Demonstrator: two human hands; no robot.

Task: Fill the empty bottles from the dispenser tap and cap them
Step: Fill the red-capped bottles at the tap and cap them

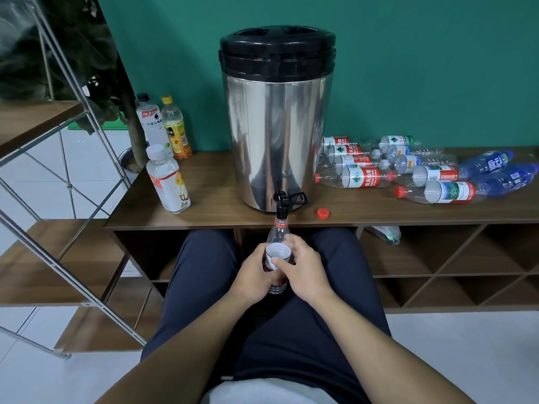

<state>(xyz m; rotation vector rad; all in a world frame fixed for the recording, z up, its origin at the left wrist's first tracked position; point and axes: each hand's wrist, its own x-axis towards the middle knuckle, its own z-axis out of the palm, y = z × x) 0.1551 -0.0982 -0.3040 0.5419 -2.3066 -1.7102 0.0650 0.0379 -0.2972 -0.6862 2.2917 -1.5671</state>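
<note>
Centrally, the dispenser (277, 121) stands on the shelf (204, 211), its black tap (282, 203) overhanging the front edge. To its right lie the empties (408, 170), capped and on their sides; three capped bottles (166, 153) stand upright to its left. Below the tap, both hands hold one bottle (277, 237) nearly upright, long axis vertical, open mouth just under the spout. Left hand (256, 275) wraps the body from the left, fingers curled round it. Right hand (303, 269) closes from the right, thumb across the label. Whether water is flowing cannot be told. Smallest, a red cap (323, 213) lies on the shelf right of the tap, nearer the right hand, which would probably fetch it after filling.
</note>
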